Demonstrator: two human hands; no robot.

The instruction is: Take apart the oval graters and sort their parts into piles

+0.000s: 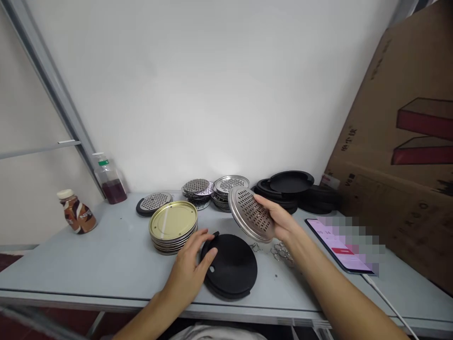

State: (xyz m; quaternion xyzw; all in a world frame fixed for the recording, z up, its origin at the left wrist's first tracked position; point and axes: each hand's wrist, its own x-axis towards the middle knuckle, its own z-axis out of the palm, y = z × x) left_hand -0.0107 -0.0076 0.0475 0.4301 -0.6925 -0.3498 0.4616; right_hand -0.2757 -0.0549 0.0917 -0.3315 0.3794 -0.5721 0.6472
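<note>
My right hand (281, 219) grips a round metal grater disc (249, 212) by its right edge. The disc has rows of slots and is held tilted above the table. Below it and to the left lies a round black plastic base (235, 264) with a raised rim and a small hole near its left side. At that base's left edge is my left hand (193, 262), fingers stretched and thumb apart over the rim. Whether it presses on the base is hard to tell. A stack of gold-coloured round lids (173, 222) stands just beyond my left fingers.
Along the wall are a black-rimmed grater (155, 202), stacked grater discs (230, 184) and black bases (292, 182). Small metal rings (281, 252) lie near my right forearm. A phone (339, 245) with a cable, a carton (396, 198) and two bottles (113, 182) flank the work area.
</note>
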